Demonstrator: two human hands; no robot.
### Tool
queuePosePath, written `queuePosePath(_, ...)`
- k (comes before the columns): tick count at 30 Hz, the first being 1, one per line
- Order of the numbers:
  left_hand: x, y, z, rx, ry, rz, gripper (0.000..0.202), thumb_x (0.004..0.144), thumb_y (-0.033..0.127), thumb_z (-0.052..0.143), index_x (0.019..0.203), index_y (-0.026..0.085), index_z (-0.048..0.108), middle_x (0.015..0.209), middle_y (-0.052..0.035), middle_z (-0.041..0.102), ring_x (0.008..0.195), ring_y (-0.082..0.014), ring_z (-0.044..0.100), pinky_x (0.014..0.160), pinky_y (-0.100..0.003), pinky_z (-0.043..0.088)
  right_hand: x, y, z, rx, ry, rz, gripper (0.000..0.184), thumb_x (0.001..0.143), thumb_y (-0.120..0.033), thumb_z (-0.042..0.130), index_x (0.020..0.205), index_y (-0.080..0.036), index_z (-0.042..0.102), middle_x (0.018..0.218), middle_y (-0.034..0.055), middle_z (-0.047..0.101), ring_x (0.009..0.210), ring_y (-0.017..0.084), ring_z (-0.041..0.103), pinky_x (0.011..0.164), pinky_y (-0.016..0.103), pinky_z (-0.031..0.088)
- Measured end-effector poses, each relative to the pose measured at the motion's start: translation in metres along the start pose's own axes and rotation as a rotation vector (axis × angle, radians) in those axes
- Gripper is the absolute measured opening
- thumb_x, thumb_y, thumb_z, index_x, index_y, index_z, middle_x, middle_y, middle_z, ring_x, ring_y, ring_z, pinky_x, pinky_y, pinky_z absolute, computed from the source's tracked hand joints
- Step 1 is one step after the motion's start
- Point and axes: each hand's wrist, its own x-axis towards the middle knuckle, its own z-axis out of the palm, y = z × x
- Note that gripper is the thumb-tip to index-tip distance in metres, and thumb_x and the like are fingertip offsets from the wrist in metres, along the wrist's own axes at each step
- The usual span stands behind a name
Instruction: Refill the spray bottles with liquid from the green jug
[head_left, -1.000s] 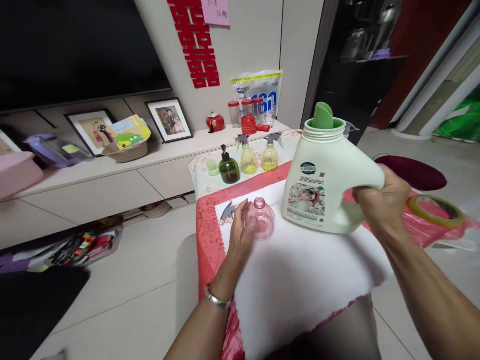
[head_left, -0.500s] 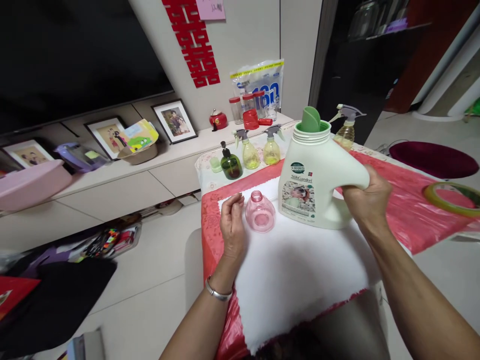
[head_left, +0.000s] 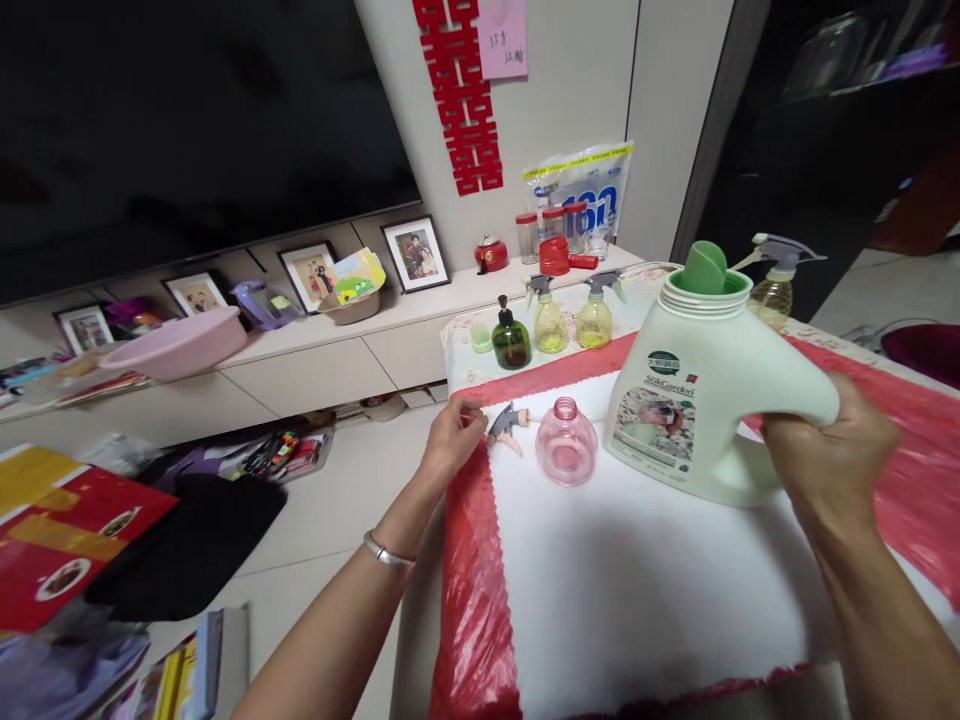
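Note:
My right hand (head_left: 832,440) is closed round the handle of a pale green detergent jug (head_left: 652,400), which stands on the white cloth (head_left: 637,580). A green pouring spout (head_left: 703,268) shows in its uncapped neck. Left of the jug, a transparent pink bottle (head_left: 567,450) stands upright without a top. Beside it lies a grey and peach spray head (head_left: 510,425) on its side. At the table's left edge, my left hand (head_left: 454,435) is close to the spray head, fingers loosely bent, with a gap between thumb and fingers and nothing visible held.
Behind the cloth stand a dark green pump bottle (head_left: 511,340), two yellowish spray bottles (head_left: 550,328) and a light green small container (head_left: 481,338). Another spray bottle (head_left: 772,290) is behind the jug. Red plastic sheeting (head_left: 472,580) covers the table under the cloth. A low cabinet (head_left: 315,375) runs along the wall.
My left hand has moved left, away from the pink bottle, and the spray head now shows between them. My right hand still grips the jug. The view has turned left.

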Motion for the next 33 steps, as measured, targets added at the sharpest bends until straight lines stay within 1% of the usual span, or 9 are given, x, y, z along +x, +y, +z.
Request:
queuePosePath(3,0.008,-0.002,0.009,0.158,-0.069,-0.027,0.028,0.079,0.028,0.065,0.105,0.018,0.063,0.085,-0.0020,0.072,0.081,-0.0186,0.067,0.071,-0.028,0.049,0.000,0.004,0.001,-0.017,0.000,0.009,0.054,0.054,-0.040,0.061,0.096,-0.010,0.077,0.070,0.0025,0.058,0.065,0.017,0.052,0.062,0.029,0.042)
queuePosePath(9,0.019,0.014,0.026,0.471,-0.162,-0.109,0.042,0.069,0.038,0.076,0.103,0.018,0.062,0.107,-0.0091,0.073,0.100,-0.0271,0.068,0.074,-0.030,0.046,-0.001,0.004,-0.001,-0.024,-0.015,0.008,0.050,0.057,-0.040,0.061,0.095,-0.013,0.076,0.070,0.0020,0.058,0.066,0.017,0.053,0.061,0.027,0.040)
queuePosePath(13,0.019,0.028,0.031,0.578,-0.196,-0.138,0.038,0.067,0.031,0.075,0.100,0.015,0.064,0.113,-0.0171,0.073,0.104,-0.0331,0.069,0.073,-0.032,0.047,-0.001,0.001,-0.002,-0.027,-0.020,0.016,0.049,0.057,-0.040,0.061,0.095,-0.012,0.075,0.071,0.0028,0.058,0.066,0.016,0.053,0.062,0.027,0.040)
queuePosePath(17,0.016,0.036,0.032,0.599,-0.178,-0.139,0.029,0.067,0.025,0.072,0.093,0.016,0.066,0.116,-0.0192,0.073,0.107,-0.0343,0.069,0.074,-0.033,0.048,-0.002,-0.002,-0.003,-0.030,-0.030,0.026,0.046,0.058,-0.040,0.060,0.093,-0.012,0.074,0.071,0.0036,0.059,0.066,0.016,0.051,0.062,0.027,0.039)
queuePosePath(20,0.016,0.035,0.031,0.562,-0.128,-0.126,0.020,0.066,0.025,0.071,0.084,0.017,0.065,0.118,-0.0202,0.071,0.111,-0.0362,0.067,0.076,-0.034,0.048,-0.003,-0.005,-0.004,-0.034,-0.050,0.036,0.046,0.060,-0.040,0.059,0.095,-0.013,0.074,0.073,0.0040,0.060,0.067,0.016,0.051,0.062,0.027,0.038)
queuePosePath(23,0.019,0.029,0.028,0.464,-0.072,-0.106,0.017,0.067,0.027,0.071,0.077,0.020,0.059,0.107,-0.0150,0.073,0.107,-0.0336,0.067,0.073,-0.033,0.046,-0.003,-0.006,-0.005,-0.040,-0.058,0.049,0.047,0.059,-0.039,0.060,0.096,-0.014,0.074,0.075,0.0045,0.061,0.069,0.017,0.052,0.064,0.028,0.039)
queuePosePath(28,0.025,0.011,0.015,0.157,-0.048,-0.102,0.026,0.066,0.030,0.074,0.074,0.024,0.050,0.065,0.0006,0.064,0.071,-0.0214,0.067,0.057,-0.026,0.041,-0.004,-0.002,-0.004,-0.054,-0.079,0.092,0.053,0.060,-0.042,0.059,0.102,-0.014,0.073,0.083,0.0067,0.066,0.075,0.020,0.058,0.067,0.030,0.041)
queuePosePath(30,0.025,0.007,0.006,0.008,-0.060,-0.094,0.027,0.067,0.034,0.073,0.076,0.023,0.050,0.060,0.0040,0.060,0.060,-0.0170,0.063,0.054,-0.024,0.040,-0.006,0.002,-0.003,-0.067,-0.095,0.119,0.058,0.060,-0.046,0.060,0.107,-0.015,0.072,0.088,0.0081,0.068,0.078,0.022,0.060,0.068,0.031,0.043)
queuePosePath(33,0.021,0.008,-0.015,-0.178,-0.056,-0.066,0.035,0.064,0.044,0.075,0.079,0.021,0.053,0.064,0.0030,0.063,0.057,-0.0136,0.060,0.055,-0.024,0.043,-0.010,0.007,-0.005,-0.096,-0.147,0.155,0.062,0.063,-0.054,0.060,0.112,-0.017,0.070,0.091,0.0089,0.070,0.080,0.025,0.063,0.069,0.034,0.045)
